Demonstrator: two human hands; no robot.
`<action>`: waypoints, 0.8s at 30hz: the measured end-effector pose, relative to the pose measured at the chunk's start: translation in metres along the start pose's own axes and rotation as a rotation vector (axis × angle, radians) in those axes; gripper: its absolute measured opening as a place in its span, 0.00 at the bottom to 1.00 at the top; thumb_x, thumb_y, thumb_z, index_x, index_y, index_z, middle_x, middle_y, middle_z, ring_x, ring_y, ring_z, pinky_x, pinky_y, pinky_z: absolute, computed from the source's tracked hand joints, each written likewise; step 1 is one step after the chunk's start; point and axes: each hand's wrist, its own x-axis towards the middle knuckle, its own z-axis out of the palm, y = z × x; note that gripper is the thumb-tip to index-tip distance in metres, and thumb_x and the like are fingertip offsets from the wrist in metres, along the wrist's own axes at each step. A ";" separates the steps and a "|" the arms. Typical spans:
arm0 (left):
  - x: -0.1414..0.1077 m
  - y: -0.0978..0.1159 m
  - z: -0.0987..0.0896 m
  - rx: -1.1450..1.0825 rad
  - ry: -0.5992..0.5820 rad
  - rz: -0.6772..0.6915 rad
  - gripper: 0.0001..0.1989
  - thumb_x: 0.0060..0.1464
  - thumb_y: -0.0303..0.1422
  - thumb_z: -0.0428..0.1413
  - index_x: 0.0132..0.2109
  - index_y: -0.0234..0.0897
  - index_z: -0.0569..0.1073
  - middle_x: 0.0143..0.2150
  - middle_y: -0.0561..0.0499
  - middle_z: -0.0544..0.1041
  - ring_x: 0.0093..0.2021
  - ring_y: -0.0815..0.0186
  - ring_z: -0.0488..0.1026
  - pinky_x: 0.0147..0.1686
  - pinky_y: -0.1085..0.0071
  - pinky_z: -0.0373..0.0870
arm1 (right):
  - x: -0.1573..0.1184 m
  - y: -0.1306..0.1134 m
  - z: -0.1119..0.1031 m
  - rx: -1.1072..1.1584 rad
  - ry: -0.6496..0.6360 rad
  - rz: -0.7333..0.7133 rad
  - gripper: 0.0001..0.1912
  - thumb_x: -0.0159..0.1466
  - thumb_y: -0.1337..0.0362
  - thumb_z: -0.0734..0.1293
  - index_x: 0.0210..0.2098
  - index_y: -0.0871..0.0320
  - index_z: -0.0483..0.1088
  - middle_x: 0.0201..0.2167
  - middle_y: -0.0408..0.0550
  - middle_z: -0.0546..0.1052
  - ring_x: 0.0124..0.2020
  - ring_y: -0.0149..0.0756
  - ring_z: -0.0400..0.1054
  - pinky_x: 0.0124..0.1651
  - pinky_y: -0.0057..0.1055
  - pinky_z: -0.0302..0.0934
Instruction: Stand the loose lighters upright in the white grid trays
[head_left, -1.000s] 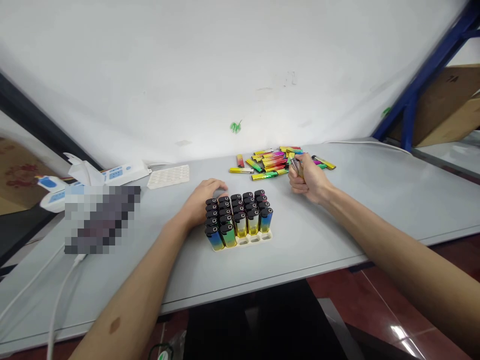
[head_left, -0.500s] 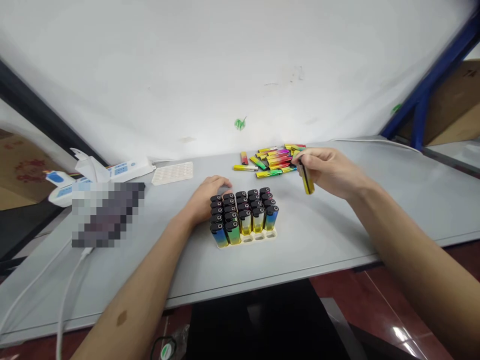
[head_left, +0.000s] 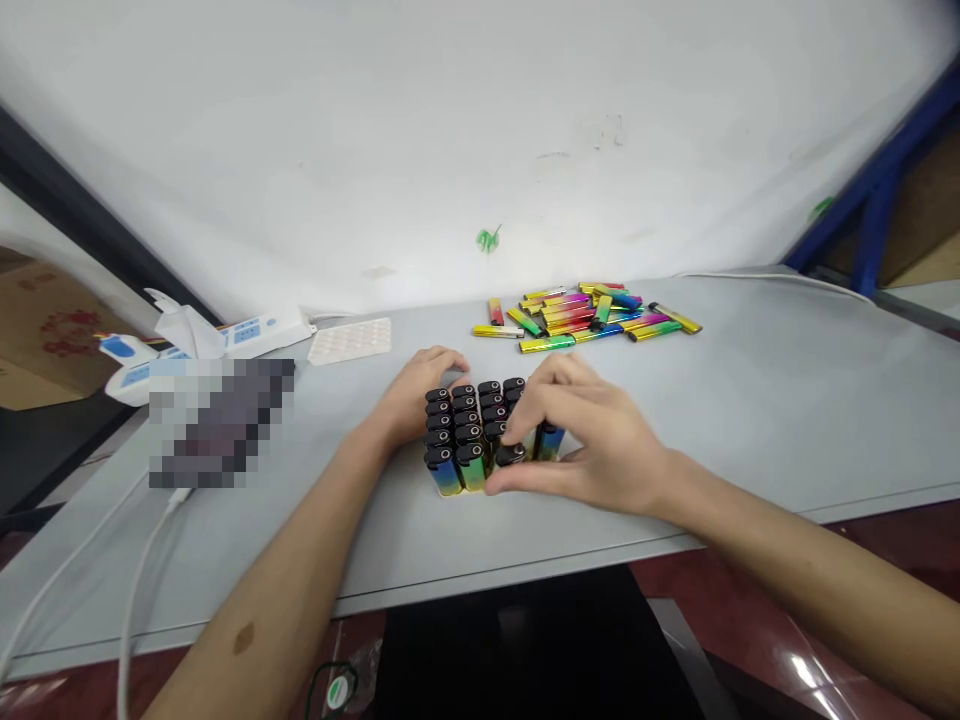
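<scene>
Clock centred on the rack (head_left: pixel 466 492), 12 = wall. Grey table (head_left: pixel 750 400), smooth top, white wall (head_left: pixel 360 140) behind it with a green mark (head_left: pixel 487 240) at 12. Red tile floor (head_left: pixel 810 625) past the near edge. Blue frame (head_left: pixel 877 225) at 2, cardboard box (head_left: pixel 52 330) at 10. Spare white tray (head_left: pixel 350 341) between 10 and 11, power strip (head_left: pixel 259 340) at 10, pixelated item (head_left: pixel 225 425) at 9.

Held lighter (head_left: pixel 511 456): near side of rack, about 5, black cap up, long axis roughly vertical. Body mostly hidden, so can't tell if it's seated in a hole. Right hand (head_left: pixel 604 430) pinches the cap between thumb and index finger. Left hand (head_left: pixel 414 392) at 10, fingers bent behind the standing lighters (head_left: pixel 466 431); tips partly hidden, can't tell if they grip. Standing lighters all caps up, packed in rows. Loose lighters (head_left: pixel 577 318) at 1, lying flat, axes mixed.
</scene>
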 end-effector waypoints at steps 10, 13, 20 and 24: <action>-0.001 0.001 0.000 0.044 -0.014 0.022 0.14 0.64 0.37 0.47 0.50 0.37 0.73 0.55 0.44 0.75 0.57 0.56 0.70 0.60 0.58 0.66 | -0.003 0.008 0.007 -0.321 0.118 -0.174 0.16 0.62 0.51 0.74 0.31 0.55 0.70 0.32 0.47 0.73 0.33 0.37 0.63 0.37 0.37 0.59; -0.001 0.001 0.000 0.032 0.000 0.027 0.13 0.65 0.37 0.47 0.49 0.38 0.72 0.54 0.44 0.75 0.56 0.56 0.70 0.59 0.57 0.67 | -0.003 0.009 0.006 -0.329 0.113 -0.190 0.16 0.62 0.51 0.74 0.30 0.55 0.70 0.32 0.47 0.72 0.33 0.37 0.62 0.36 0.37 0.58; 0.000 -0.003 0.002 0.025 0.005 0.026 0.14 0.65 0.39 0.48 0.50 0.38 0.72 0.55 0.44 0.75 0.57 0.56 0.70 0.60 0.57 0.67 | -0.004 0.009 0.000 -0.243 0.074 -0.201 0.15 0.63 0.52 0.73 0.30 0.55 0.70 0.31 0.46 0.73 0.31 0.36 0.63 0.36 0.37 0.58; 0.001 -0.005 0.003 0.025 0.003 0.033 0.14 0.65 0.39 0.47 0.50 0.38 0.72 0.55 0.44 0.75 0.57 0.56 0.70 0.61 0.56 0.66 | -0.004 0.011 -0.001 -0.252 0.072 -0.184 0.15 0.63 0.53 0.73 0.29 0.55 0.69 0.31 0.46 0.74 0.32 0.37 0.63 0.36 0.37 0.58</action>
